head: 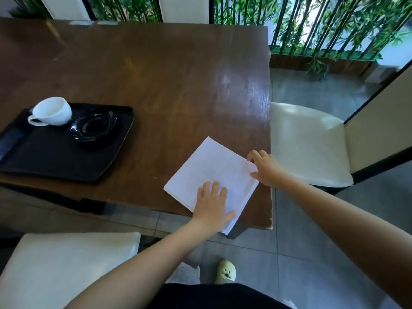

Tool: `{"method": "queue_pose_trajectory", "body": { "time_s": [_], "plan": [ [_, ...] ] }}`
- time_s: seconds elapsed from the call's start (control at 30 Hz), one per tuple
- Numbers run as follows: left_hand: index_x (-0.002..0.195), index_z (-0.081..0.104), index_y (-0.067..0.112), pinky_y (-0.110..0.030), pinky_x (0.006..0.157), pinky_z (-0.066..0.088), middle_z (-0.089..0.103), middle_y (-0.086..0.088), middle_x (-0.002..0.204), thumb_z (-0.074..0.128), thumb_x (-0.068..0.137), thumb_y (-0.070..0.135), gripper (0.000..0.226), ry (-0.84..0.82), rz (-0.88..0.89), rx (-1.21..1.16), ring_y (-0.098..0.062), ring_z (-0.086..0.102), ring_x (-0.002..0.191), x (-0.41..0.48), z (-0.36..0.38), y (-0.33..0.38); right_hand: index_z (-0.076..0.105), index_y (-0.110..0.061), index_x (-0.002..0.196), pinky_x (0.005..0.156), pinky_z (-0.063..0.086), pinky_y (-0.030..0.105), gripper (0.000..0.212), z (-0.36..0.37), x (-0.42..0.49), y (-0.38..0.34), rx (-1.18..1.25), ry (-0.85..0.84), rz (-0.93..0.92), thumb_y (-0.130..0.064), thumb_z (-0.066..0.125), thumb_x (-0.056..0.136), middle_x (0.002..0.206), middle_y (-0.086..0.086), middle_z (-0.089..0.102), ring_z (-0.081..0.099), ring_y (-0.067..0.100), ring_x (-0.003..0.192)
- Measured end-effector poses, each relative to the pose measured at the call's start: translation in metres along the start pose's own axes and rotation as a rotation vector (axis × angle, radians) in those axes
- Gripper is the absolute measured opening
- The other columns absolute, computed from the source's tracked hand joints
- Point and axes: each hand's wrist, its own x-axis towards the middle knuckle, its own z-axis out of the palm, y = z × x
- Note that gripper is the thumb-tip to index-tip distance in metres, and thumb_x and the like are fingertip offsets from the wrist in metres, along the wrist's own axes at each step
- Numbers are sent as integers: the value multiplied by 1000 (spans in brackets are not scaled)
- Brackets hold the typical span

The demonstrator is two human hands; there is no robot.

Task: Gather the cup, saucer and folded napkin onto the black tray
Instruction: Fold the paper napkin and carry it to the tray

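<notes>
- The napkin [211, 172], white and folded square, lies on the brown table [167, 85] just right of centre frame, near the table's right edge; its near corner overhangs the front edge.
- The left hand [211, 206] lies flat, palm down and fingers spread, on the napkin's near part, pressing rather than gripping.
- The right hand [266, 167] is at the napkin's right corner, thumb and fingers partly curled and touching the edge; whether they have pinched the cloth cannot be told.
- The black tray [55, 157] sits at the left of the frame, well apart from the napkin.
- On the tray's far part stand the white cup [52, 111], tilted with its handle to the left, and the black saucer [93, 126] just beside it on the right; the cup appears to lean on the saucer's rim.
- White chairs [307, 143] stand at right and lower left.
</notes>
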Motion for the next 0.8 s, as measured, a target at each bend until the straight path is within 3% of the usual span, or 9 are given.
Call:
{"method": "queue_pose_trajectory", "body": {
  "time_s": [0.17, 0.27, 0.33, 0.4, 0.5, 0.67, 0.8],
  "plan": [
    [143, 16, 9, -56, 114, 7, 10, -17, 157, 43, 75, 74, 98, -165, 27, 191, -42, 6, 142, -23, 4, -1, 46, -20, 120, 93, 44, 40, 31, 20, -41, 7, -20, 68, -25, -27, 53, 90, 120, 9, 44, 45, 32, 108],
    [135, 29, 8, -45, 110, 25, 34, -19, 142, 55, 87, 37, 62, -37, 64, 190, -35, 30, 132, -44, 1, -3, 47, -16, 119, 90, 41, 40, 30, 31, -67, 5, -38, 98, -12, -27, 48, 92, 116, 9, 45, 44, 32, 108],
    [117, 52, 7, -36, 90, 45, 56, -14, 116, 58, 79, 13, 39, 94, 113, 121, -29, 53, 106, -56, -4, -10, 46, -16, 121, 92, 39, 40, 36, 38, -82, 3, -135, 104, -30, -37, 46, 92, 118, 7, 44, 42, 30, 110],
    [93, 65, 9, -32, 66, 53, 66, -9, 89, 66, 67, 4, 26, 201, 178, 24, -26, 62, 79, -66, -7, -20, 47, -19, 123, 98, 34, 40, 49, 43, -94, 3, -218, 98, -92, -54, 45, 88, 125, 3, 43, 41, 27, 114],
    [84, 69, 5, -34, 53, 54, 68, -11, 76, 69, 67, -6, 20, 267, 212, -128, -30, 64, 68, -68, -10, -37, 45, -21, 127, 106, 28, 41, 61, 46, -103, 5, -252, 59, -202, -63, 47, 82, 135, 0, 40, 37, 25, 123],
    [96, 70, 5, -35, 67, 57, 73, -11, 90, 62, 83, 2, 15, 350, 202, -319, -28, 69, 82, -54, -31, -60, 60, -19, 113, 101, 28, 38, 26, 41, -98, 2, -107, 182, -293, -30, 55, 89, 118, -1, 59, 48, 25, 115],
    [102, 70, 8, -16, 82, 47, 72, -4, 101, 62, 86, 6, 19, 399, 97, -535, -15, 65, 94, -36, -47, -80, 70, -11, 91, 81, 42, 35, 12, 15, -82, -3, 220, 216, -245, -20, 63, 86, 93, 4, 69, 59, 24, 90]
  ]
}}
